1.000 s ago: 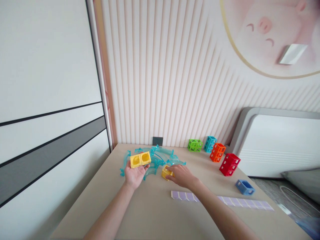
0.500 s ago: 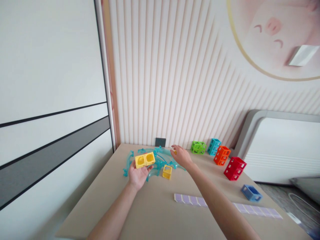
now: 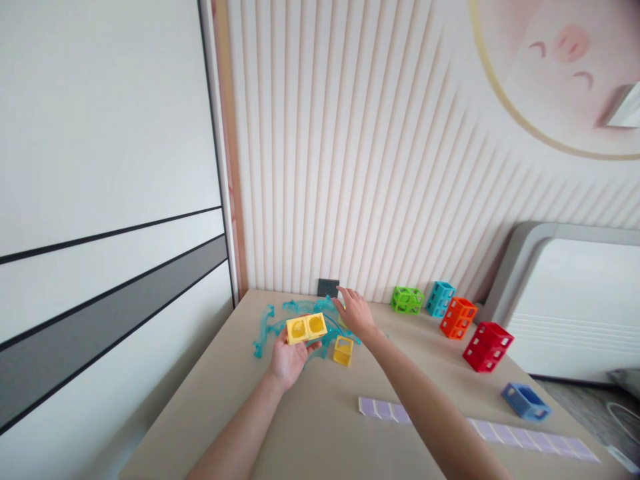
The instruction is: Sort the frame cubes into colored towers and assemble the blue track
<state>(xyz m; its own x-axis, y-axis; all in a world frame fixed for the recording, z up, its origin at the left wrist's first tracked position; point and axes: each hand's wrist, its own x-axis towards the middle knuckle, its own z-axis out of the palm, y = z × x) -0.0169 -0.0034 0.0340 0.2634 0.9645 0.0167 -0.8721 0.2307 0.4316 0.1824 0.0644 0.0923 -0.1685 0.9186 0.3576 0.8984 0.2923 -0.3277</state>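
My left hand (image 3: 289,355) is raised palm up over the beige table (image 3: 310,427), its fingers closed under a yellow double block (image 3: 307,328) with two round holes. My right hand (image 3: 354,311) reaches over the far part of a heap of clear teal curved track pieces (image 3: 280,321), fingers spread and resting on them; something yellow shows just under its palm. A single yellow cube (image 3: 343,350) stands on the table between the two hands, touched by neither.
Along the ribbed wall stand a green block (image 3: 407,299), a cyan one (image 3: 440,298), an orange one (image 3: 457,317) and a red one (image 3: 487,346). A blue block (image 3: 525,401) lies near a strip of lilac tiles (image 3: 480,430). A dark socket plate (image 3: 327,287) sits at the table's back edge.
My right hand let go of the single yellow cube and moved away from me onto the far track pieces. The left hand kept hold of the double block. The camera turned left.
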